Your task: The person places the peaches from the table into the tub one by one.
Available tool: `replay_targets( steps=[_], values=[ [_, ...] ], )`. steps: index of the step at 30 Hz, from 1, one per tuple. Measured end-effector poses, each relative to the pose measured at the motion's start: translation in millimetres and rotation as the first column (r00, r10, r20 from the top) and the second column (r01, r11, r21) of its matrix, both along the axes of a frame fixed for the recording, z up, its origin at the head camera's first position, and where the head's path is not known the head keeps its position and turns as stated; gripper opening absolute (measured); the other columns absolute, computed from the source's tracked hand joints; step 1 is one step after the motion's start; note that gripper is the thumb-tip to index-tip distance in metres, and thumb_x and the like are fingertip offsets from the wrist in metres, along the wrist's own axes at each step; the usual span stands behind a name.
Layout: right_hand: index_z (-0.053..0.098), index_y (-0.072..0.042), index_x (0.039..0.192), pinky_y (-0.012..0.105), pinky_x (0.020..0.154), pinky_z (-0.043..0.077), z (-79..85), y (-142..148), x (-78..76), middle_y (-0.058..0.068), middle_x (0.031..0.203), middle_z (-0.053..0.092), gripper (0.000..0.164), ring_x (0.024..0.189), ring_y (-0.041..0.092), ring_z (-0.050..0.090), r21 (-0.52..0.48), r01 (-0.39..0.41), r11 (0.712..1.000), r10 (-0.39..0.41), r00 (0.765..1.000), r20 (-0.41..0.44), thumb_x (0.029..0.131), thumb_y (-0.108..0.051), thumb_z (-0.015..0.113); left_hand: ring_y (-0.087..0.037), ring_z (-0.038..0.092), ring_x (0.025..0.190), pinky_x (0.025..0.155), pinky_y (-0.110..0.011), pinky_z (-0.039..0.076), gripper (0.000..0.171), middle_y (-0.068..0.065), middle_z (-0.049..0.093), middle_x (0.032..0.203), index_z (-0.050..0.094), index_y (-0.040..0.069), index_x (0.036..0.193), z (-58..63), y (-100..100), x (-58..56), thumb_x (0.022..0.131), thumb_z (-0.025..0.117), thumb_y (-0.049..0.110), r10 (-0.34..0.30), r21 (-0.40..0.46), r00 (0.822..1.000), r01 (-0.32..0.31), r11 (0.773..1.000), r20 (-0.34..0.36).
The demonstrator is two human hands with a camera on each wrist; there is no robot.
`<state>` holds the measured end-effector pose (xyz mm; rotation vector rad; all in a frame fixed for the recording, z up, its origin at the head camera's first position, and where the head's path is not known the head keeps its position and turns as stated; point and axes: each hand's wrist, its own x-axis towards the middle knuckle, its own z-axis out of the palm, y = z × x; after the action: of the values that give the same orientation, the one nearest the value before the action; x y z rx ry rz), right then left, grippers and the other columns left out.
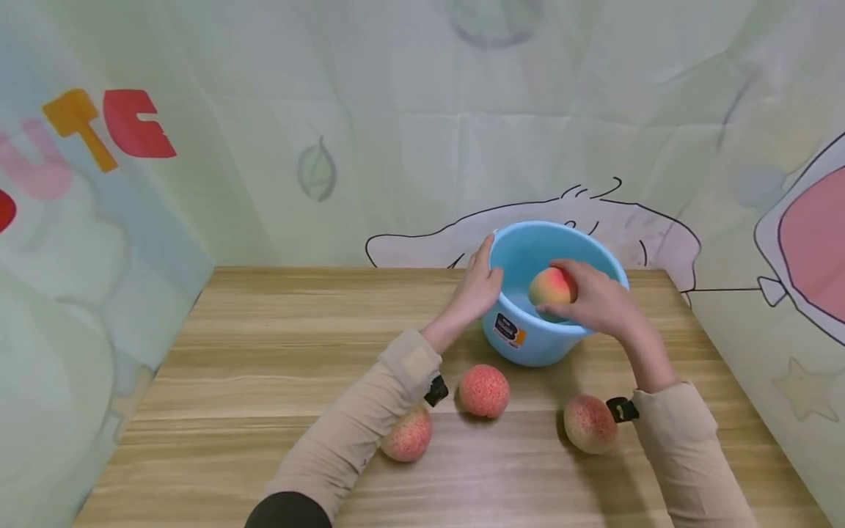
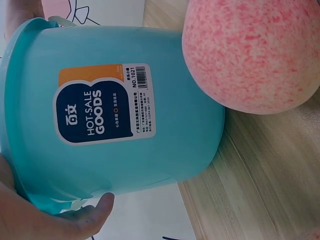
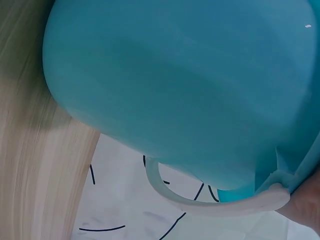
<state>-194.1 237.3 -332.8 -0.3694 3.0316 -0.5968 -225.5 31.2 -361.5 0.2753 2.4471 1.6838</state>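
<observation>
A light blue plastic bucket (image 1: pixel 538 345) with a dark label stands at the table's back right, tilted a little toward me. My left hand (image 1: pixel 478 286) grips its left rim, thumb outside, as the left wrist view also shows. Over the bucket's mouth my right hand (image 1: pixel 601 301) holds a yellow and pink peach (image 1: pixel 551 287) between thumb and fingers. In the right wrist view the bucket's side (image 3: pixel 175 90) and white handle (image 3: pixel 225 206) fill much of the picture, and the peach is hidden there.
A red peach (image 1: pixel 485 391) lies just in front of the bucket. Another peach (image 1: pixel 408 434) sits partly behind my left sleeve, and a third peach (image 1: pixel 590 424) is beside my right wrist. A printed cloth (image 1: pixel 396 132) hangs behind the wooden table (image 1: pixel 264 381).
</observation>
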Motion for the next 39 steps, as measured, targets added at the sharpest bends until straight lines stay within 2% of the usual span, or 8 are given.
replay_targets(
  steps=[6,14,19,25,33,39],
  values=[
    [0.044,-0.009,0.141,0.058,0.090,0.048,0.1,0,1.2,0.020,0.134,0.054,0.073,0.117,0.037,0.056,-0.014,0.004,1.000,-0.004,1.000,0.016,0.084,-0.050,0.067,-0.032,0.033,0.142,0.111,-0.053,0.036,0.064,-0.010,0.022,0.159,0.008,0.026,0.156,-0.8,1,0.6,0.099,0.035,0.015,0.003,0.005,1.000,-0.003,1.000,-0.008],
    [0.043,-0.011,0.142,0.062,0.094,0.045,0.3,-1,3.9,0.020,0.141,0.048,0.074,0.124,0.040,0.050,0.031,0.014,0.999,-0.013,1.000,-0.004,0.085,-0.053,0.064,-0.032,0.032,0.143,0.114,-0.053,0.032,0.063,-0.010,0.022,0.159,0.009,0.024,0.156,-1.1,1,0.6,0.099,0.036,0.015,0.006,-0.003,1.000,-0.006,1.000,-0.018],
    [0.046,-0.010,0.141,0.063,0.097,0.042,-1.6,-1,6.7,0.020,0.141,0.048,0.067,0.126,0.040,0.048,-0.022,0.014,1.000,-0.015,0.998,-0.063,0.088,-0.048,0.062,-0.031,0.030,0.144,0.115,-0.053,0.028,0.063,-0.009,0.021,0.160,0.010,0.024,0.156,-0.4,1,1.3,0.099,0.035,0.016,0.010,-0.007,1.000,-0.010,1.000,-0.019],
    [0.052,-0.009,0.135,0.060,0.101,0.041,-6.7,1,10.7,0.017,0.137,0.053,0.058,0.127,0.037,0.047,-0.110,-0.004,0.994,-0.012,0.989,-0.149,0.090,-0.046,0.061,-0.031,0.029,0.145,0.115,-0.053,0.030,0.063,-0.008,0.020,0.160,0.009,0.025,0.156,0.5,1,2.6,0.099,0.035,0.016,0.008,-0.001,1.000,-0.008,1.000,-0.012],
    [0.058,-0.008,0.129,0.058,0.103,0.040,-11.4,1,16.3,0.015,0.132,0.057,0.050,0.127,0.035,0.049,-0.194,-0.006,0.981,-0.044,0.967,-0.251,0.092,-0.041,0.060,-0.030,0.029,0.145,0.114,-0.053,0.032,0.063,-0.007,0.020,0.160,0.008,0.026,0.156,-0.1,1,3.2,0.100,0.035,0.016,0.015,-0.004,1.000,-0.015,1.000,-0.009],
    [0.059,-0.006,0.127,0.059,0.105,0.038,-9.6,-1,23.7,0.016,0.130,0.059,0.045,0.127,0.037,0.048,-0.216,-0.032,0.976,-0.036,0.951,-0.306,0.092,-0.035,0.062,-0.030,0.029,0.145,0.114,-0.053,0.031,0.063,-0.006,0.019,0.161,0.008,0.026,0.156,-0.1,2,2.6,0.100,0.035,0.017,0.014,-0.013,1.000,-0.015,1.000,-0.004]
  ],
)
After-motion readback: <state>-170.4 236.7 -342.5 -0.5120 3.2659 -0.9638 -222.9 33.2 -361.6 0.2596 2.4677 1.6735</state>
